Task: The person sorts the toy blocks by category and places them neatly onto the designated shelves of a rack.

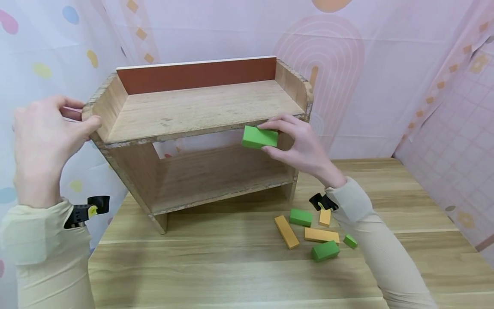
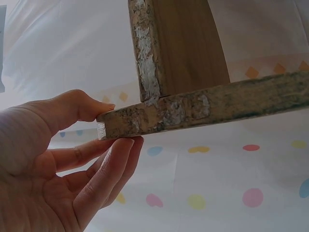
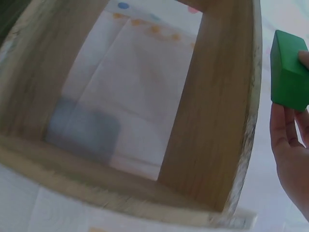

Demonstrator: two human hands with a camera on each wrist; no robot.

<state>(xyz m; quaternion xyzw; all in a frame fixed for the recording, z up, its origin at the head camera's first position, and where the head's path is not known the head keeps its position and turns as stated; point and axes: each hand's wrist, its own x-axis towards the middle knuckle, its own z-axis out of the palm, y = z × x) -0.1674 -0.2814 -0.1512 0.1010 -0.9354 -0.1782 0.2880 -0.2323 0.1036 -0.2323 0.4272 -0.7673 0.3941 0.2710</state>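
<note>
A worn wooden shelf unit (image 1: pixel 208 105) with two levels and a reddish-brown back strip stands on the table. My left hand (image 1: pixel 48 141) grips the upper left corner of its side panel; in the left wrist view the thumb lies on one face of the panel edge (image 2: pixel 178 112) and the fingers on the other. A green block (image 1: pixel 260 137) is pinched between thumb and fingers of my right hand (image 1: pixel 299 143), in front of the top board's front edge, toward its right end. The right wrist view shows the green block (image 3: pixel 288 72) beside the shelf frame.
On the wood-grain table (image 1: pixel 216 262), right of the shelf, lie loose blocks: green ones (image 1: pixel 326 251), a small green one (image 1: pixel 350 241), and orange ones (image 1: pixel 287 232). A patterned curtain (image 1: pixel 216 30) hangs behind and at both sides.
</note>
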